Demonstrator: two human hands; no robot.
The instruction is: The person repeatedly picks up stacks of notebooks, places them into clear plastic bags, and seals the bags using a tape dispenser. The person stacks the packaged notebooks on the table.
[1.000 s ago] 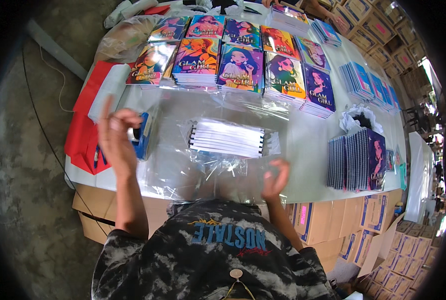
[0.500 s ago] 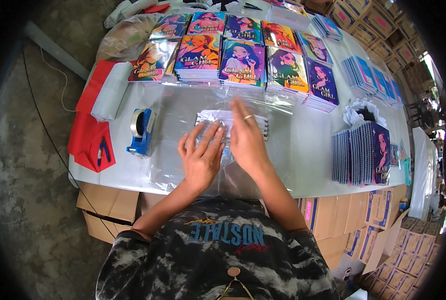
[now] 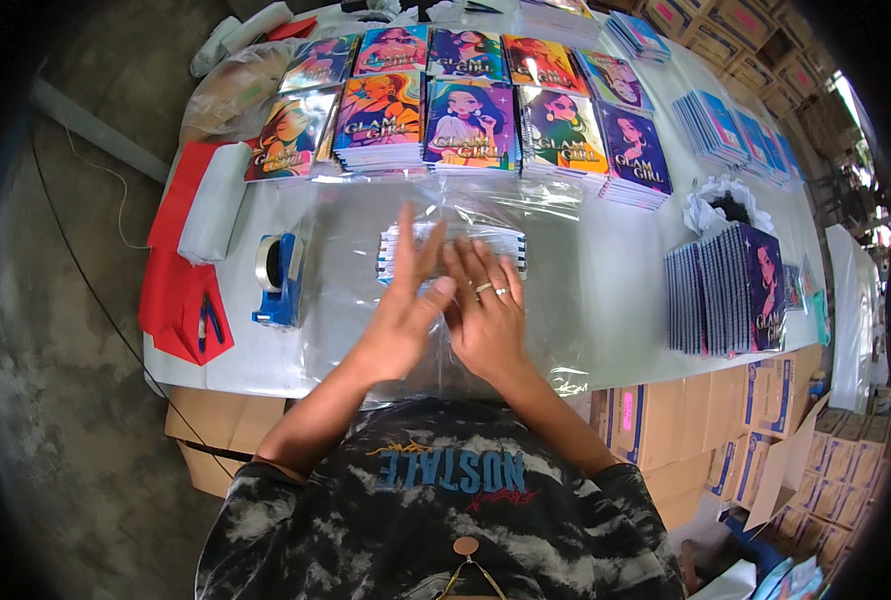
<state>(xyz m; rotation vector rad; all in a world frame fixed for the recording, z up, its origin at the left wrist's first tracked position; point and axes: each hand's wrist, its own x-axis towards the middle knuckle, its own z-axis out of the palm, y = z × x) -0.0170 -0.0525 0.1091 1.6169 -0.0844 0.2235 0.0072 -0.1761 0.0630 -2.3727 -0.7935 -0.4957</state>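
While both hands are lying flat, fingers spread, left hand (image 3: 398, 318) and right hand (image 3: 486, 322) are pressing the clear plastic bag (image 3: 366, 290) just short of the white-edged notebook stack (image 3: 453, 246) already inside; bag mouth appearing unsealed.

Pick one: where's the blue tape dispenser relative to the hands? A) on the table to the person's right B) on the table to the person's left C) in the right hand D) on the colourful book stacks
B: the blue tape dispenser stands on the white table, left of the left hand and right hand, which press the clear plastic bag.
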